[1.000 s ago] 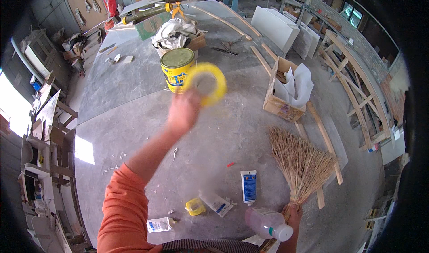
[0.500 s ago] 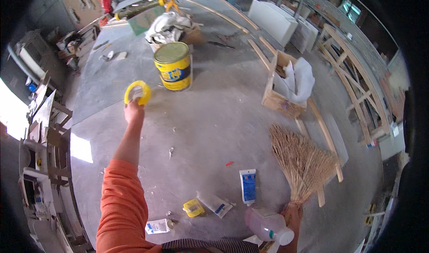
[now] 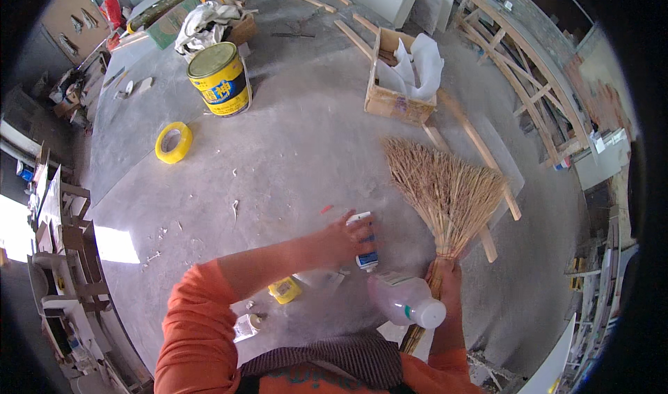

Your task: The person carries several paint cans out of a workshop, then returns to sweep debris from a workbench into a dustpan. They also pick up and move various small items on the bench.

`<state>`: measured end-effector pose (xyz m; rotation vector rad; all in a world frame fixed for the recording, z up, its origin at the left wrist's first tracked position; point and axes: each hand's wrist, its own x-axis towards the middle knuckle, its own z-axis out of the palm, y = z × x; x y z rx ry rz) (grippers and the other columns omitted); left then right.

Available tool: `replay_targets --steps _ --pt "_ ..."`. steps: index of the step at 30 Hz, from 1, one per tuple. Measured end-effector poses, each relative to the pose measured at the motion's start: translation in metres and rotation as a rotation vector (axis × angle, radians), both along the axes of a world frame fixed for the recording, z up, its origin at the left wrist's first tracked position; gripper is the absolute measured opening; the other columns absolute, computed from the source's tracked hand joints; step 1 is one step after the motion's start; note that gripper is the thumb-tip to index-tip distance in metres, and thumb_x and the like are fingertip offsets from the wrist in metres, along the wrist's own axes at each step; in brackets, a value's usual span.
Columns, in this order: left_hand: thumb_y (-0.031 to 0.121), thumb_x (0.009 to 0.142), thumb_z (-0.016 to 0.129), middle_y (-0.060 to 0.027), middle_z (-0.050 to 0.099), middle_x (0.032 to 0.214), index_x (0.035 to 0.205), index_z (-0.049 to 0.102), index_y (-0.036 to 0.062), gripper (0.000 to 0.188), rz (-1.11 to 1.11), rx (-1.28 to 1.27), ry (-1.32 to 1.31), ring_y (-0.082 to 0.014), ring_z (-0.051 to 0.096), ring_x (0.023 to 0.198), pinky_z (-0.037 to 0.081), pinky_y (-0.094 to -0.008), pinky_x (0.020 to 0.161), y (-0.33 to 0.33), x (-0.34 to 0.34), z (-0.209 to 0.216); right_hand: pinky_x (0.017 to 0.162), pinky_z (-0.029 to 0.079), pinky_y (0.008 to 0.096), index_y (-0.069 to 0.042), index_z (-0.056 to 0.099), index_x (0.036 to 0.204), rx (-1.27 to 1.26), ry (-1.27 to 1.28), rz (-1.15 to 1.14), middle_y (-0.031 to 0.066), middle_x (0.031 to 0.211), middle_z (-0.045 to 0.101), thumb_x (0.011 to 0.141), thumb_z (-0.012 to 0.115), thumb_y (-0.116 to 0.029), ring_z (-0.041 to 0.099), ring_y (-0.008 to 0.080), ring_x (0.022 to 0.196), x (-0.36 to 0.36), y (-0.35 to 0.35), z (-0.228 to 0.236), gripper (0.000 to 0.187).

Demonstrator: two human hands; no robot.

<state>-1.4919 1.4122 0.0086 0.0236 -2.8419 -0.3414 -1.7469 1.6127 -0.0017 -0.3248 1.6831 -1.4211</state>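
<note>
My left hand (image 3: 346,239) reaches across the grey tabletop, its fingers curled over a blue-and-white squeeze tube (image 3: 367,260). In my right hand (image 3: 449,277) is the handle of a straw broom (image 3: 449,192), bristles fanned on the table and pointing away from me. A pinkish clear bottle (image 3: 396,298) with a white cap hides part of that handle. Left of the tube are a small yellow tape dispenser (image 3: 284,290) and a flattened white packet (image 3: 321,278). Nearer to me is another white tube (image 3: 245,328). A yellow tape roll (image 3: 173,143) lies farther off at the left.
A yellow bucket (image 3: 220,81) with a lid stands at the far left, before a heap of white cloth (image 3: 207,26). A cardboard box (image 3: 400,107) holds white sheet material. Wooden strips (image 3: 480,147) run beside the broom. Scraps are strewn over the tabletop (image 3: 299,157).
My left hand has let go of the yellow tape roll and come back right, onto the blue-and-white tube. The view has shifted; my right hand stays at the broom handle.
</note>
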Motion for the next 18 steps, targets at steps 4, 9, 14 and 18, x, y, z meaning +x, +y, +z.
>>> replay_targets --steps 4,9,14,18 --pt "0.010 0.071 0.058 -0.0108 0.056 0.105 0.096 0.061 0.0094 0.025 0.005 0.000 -0.367 -0.0287 0.049 0.113 0.032 -0.0498 0.102 -0.002 -0.031 0.008 0.045 0.047 0.0292 -0.005 0.051 0.095 -0.077 0.003 -0.036 0.0076 0.072 0.057 0.086 0.060 -0.028 0.056 0.0165 0.052 -0.004 0.002 -0.007 0.027" --pt "0.008 0.071 0.060 -0.0111 0.056 0.099 0.092 0.058 0.0059 0.022 0.431 0.333 -0.426 -0.0300 0.052 0.105 0.039 -0.0452 0.095 -0.009 0.014 0.039 0.044 0.047 0.0293 -0.004 0.050 0.098 -0.159 0.047 0.098 0.0077 0.073 0.057 0.087 0.061 -0.030 0.057 0.0165 0.053 -0.016 0.006 -0.026 0.030" --pt "0.008 0.070 0.063 -0.0119 0.056 0.099 0.104 0.055 0.0059 0.034 0.423 0.299 -0.524 -0.0312 0.052 0.103 0.040 -0.0441 0.092 0.040 0.067 0.051 0.047 0.048 0.0290 -0.004 0.052 0.095 -0.153 0.016 0.063 0.0081 0.073 0.058 0.087 0.061 -0.029 0.058 0.0162 0.055 -0.021 0.011 -0.040 0.028" --pt "0.012 0.068 0.066 -0.0106 0.056 0.101 0.107 0.055 0.0084 0.041 0.582 0.272 -0.482 -0.0286 0.052 0.104 0.040 -0.0434 0.090 0.061 0.082 0.043 0.050 0.048 0.0278 -0.003 0.054 0.094 -0.226 0.059 0.133 0.0074 0.074 0.059 0.086 0.062 -0.029 0.058 0.0153 0.058 -0.025 0.009 -0.040 0.028"
